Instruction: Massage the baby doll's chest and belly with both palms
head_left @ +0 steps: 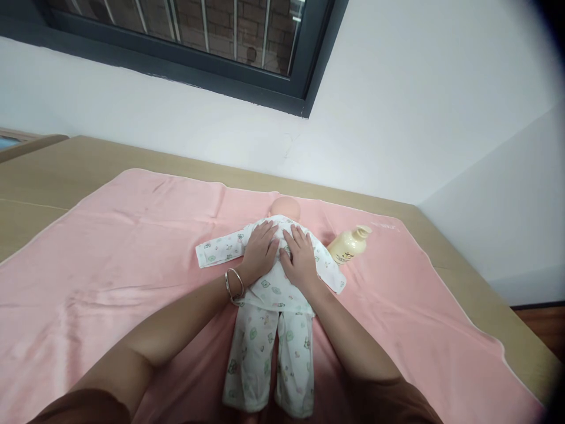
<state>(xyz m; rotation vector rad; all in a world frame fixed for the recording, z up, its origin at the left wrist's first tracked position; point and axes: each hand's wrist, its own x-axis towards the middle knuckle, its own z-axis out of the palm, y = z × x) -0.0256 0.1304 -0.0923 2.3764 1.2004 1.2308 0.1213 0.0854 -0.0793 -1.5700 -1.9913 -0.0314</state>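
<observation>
A baby doll [277, 288] in white printed pyjamas lies stretched out on a pink blanket [145, 253], its bald head towards the wall. No facial features show, and its arms spread to both sides. Flat on the left of its upper back rests my left hand [260, 252], fingers extended, a silver bangle at the wrist. My right hand [300, 258] lies on the right of the back, its fingers also stretched out. Beside the doll's right-hand sleeve is a pale yellow pump bottle [350, 244], tilted on the blanket.
The blanket covers much of a wooden table [459, 282], whose bare edge shows at the back and right. White walls [375, 118] stand behind and to the right. Above is a dark-framed window [198, 53] with bars outside.
</observation>
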